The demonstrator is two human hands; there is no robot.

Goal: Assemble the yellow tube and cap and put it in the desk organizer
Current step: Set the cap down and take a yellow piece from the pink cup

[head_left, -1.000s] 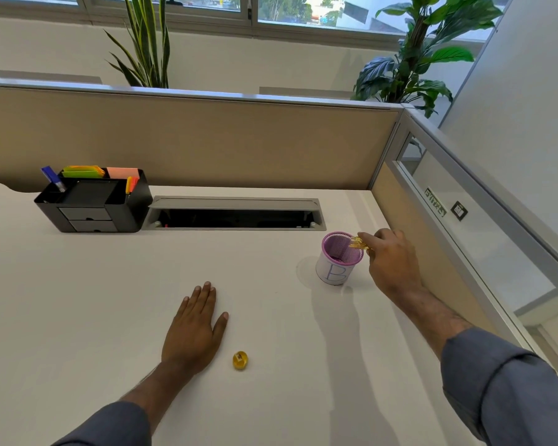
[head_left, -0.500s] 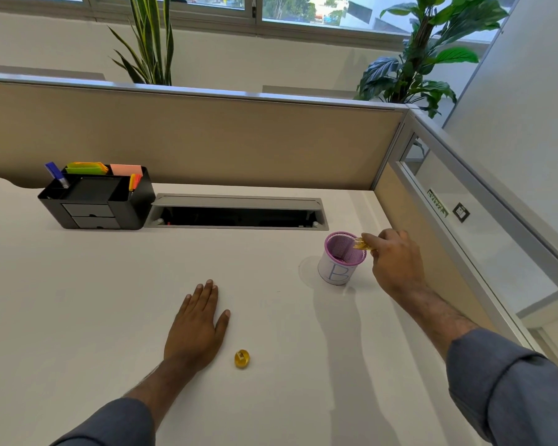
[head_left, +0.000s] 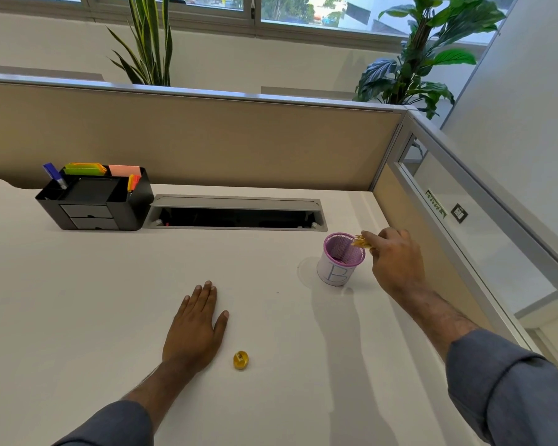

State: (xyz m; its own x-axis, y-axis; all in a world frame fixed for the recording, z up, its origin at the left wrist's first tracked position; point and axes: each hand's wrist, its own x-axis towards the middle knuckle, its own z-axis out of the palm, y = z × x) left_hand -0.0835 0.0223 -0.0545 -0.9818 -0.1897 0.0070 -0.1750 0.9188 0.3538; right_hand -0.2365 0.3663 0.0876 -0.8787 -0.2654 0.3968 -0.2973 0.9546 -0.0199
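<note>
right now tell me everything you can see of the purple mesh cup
The purple mesh cup is a small round cup of purple wire mesh, wrapped in white paper marked with a B. It stands upright on the white desk, open end up. The right hand holds a yellow tube at its rim.

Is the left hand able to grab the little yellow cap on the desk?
Probably yes. The left hand lies flat and empty on the desk, and the yellow cap sits just beside its thumb with only bare desk between them. A short slide sideways looks like enough.
</note>
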